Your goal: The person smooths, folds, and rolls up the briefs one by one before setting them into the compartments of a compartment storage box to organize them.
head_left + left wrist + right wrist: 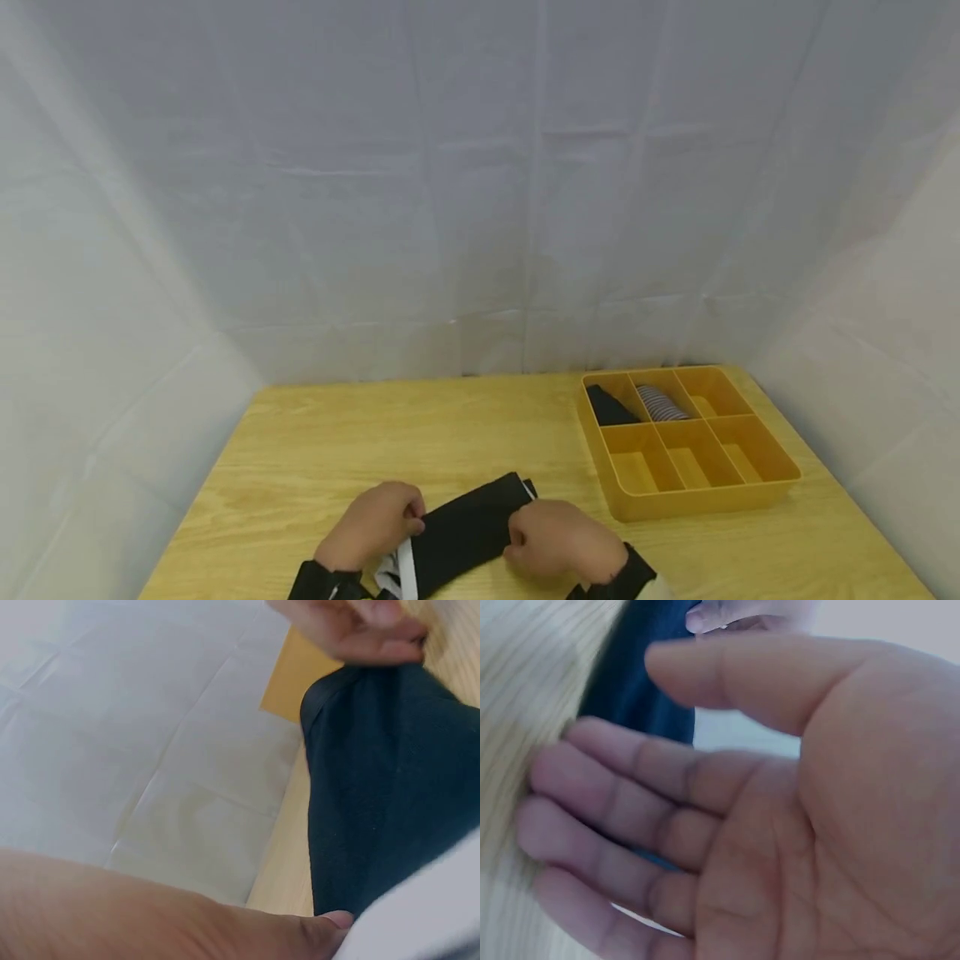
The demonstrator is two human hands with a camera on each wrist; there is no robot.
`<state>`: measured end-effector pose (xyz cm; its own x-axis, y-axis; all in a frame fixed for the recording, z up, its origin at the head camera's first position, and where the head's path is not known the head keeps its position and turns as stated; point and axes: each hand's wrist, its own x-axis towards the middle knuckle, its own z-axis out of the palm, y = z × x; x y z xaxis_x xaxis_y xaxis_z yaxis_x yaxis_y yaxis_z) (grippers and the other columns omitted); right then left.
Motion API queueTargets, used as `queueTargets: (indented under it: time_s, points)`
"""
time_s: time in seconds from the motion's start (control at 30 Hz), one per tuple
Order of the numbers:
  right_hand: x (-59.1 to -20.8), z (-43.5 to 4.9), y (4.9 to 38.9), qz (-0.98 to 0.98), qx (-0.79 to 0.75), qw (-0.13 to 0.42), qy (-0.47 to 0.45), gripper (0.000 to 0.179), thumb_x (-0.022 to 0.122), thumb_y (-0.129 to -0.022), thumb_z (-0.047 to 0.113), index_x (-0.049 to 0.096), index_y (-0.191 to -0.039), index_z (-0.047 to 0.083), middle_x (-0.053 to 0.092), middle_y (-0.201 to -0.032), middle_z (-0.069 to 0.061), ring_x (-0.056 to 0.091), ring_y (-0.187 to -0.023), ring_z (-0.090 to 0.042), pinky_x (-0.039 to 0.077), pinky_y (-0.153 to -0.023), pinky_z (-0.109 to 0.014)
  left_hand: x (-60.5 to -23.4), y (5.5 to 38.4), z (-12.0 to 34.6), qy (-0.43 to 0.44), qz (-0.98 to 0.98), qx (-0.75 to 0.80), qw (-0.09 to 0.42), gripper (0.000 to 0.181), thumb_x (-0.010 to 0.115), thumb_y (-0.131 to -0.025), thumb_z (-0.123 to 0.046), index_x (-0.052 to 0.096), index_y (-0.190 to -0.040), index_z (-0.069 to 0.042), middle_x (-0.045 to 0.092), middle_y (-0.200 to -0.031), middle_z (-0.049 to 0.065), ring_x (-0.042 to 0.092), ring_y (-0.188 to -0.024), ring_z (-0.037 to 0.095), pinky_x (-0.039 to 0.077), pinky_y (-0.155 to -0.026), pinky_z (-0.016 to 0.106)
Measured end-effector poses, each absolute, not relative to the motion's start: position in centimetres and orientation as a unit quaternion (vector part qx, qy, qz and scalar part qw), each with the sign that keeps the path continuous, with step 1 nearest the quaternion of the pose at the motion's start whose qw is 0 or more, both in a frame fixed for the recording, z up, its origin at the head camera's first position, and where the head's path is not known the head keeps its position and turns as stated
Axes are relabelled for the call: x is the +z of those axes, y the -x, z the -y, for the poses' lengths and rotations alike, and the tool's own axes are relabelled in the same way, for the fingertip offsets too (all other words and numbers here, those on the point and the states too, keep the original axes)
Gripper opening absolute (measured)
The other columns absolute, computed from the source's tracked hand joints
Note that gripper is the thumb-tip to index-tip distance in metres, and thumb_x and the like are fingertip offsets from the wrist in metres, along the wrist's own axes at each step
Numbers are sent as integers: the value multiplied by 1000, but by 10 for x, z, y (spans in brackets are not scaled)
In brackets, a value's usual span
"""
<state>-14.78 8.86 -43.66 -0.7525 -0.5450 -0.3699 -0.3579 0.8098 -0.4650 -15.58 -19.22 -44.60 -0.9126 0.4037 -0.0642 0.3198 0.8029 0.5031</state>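
A folded black garment [472,529] with a white band [407,573] along its left end lies slanting on the table between the hands; its exact kind cannot be told. My left hand [378,521] pinches its upper left corner, the thumb [315,934] lying on the edge of the black fabric [375,802]. At the opposite end is my right hand [558,540], touching the fabric's edge. The right wrist view shows that palm [757,832] with fingers slightly bent, thumb apart, nothing gripped between them. Crumpled whitish fabric [386,575] shows beside the left wrist.
A yellow divided box [697,504] stands at the right of the wooden table [337,433]. Its back-left compartment holds a black cloth piece [609,408], and the one beside it a striped cloth roll [662,404]. White sheeting [480,208] encloses the table behind and at both sides.
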Motion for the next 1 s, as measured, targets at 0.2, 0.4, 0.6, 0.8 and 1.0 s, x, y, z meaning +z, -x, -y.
queueTargets:
  time_s: [0.2, 0.4, 0.6, 0.8, 1.0]
  points:
    - [-444, -91, 155, -950, -166, 153, 214, 12, 63, -97, 22, 68, -89, 15, 59, -81, 3, 56, -70, -16, 49, -67, -36, -449, 156, 188, -207, -940, 251, 98, 5, 76, -92, -15, 72, -88, -15, 65, -84, -7, 56, -72, 10, 49, -67, 37]
    - [-454, -92, 164, -957, -158, 114, 214, 46, 59, -101, 17, 58, -146, 11, 60, -106, -5, 55, -87, -19, 48, -79, -38, -445, 156, 184, -262, -903, 293, 174, 6, 73, -95, -17, 76, -96, -12, 68, -87, -8, 55, -72, 5, 49, -68, 30]
    - [-450, -89, 165, -950, -151, 76, 261, 27, 64, -98, 17, 71, -123, 9, 61, -99, 0, 50, -81, -12, 47, -77, -35, -438, 148, 176, -278, -892, 295, 201, 23, 74, -95, -20, 71, -72, -18, 54, -65, -15, 43, -55, 3, 38, -54, 23]
    - [-434, -75, 137, -907, -121, 113, 388, 2, 71, -97, 24, 72, -96, 23, 54, -83, 14, 47, -70, -2, 45, -65, -21, -423, 139, 168, -290, -889, 310, 171, 24, 77, -92, -16, 63, -73, -22, 52, -64, -15, 43, -54, 1, 38, -53, 22]
    - [-445, -53, 122, -908, -12, 134, 397, 22, 76, -93, 39, 71, -106, 23, 54, -87, 12, 45, -74, -6, 43, -66, -23, -421, 136, 159, -312, -886, 288, 183, 14, 76, -93, -16, 71, -80, -22, 58, -74, -18, 49, -62, 0, 46, -62, 22]
